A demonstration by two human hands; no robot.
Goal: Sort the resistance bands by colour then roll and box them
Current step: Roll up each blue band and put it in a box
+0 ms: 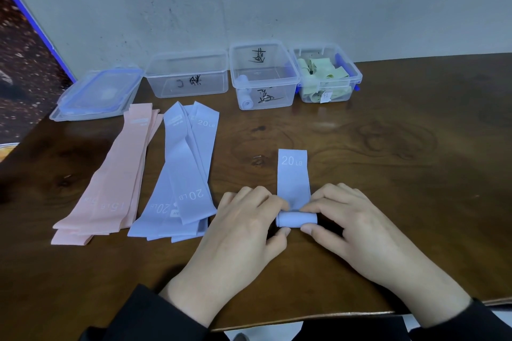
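Near the front of the desk, the left hand and right hand each keep a pinching grip on an end of the half-rolled blue band. To roll well, I'd keep both ends level and the roll tight, so it fits the middle box.

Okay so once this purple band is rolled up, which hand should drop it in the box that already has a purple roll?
Probably the right hand. Both hands pinch the purple band, but the middle box holding a purple roll sits ahead, slightly left of the band, with open table between. The left hand is nearer the flat purple pile.
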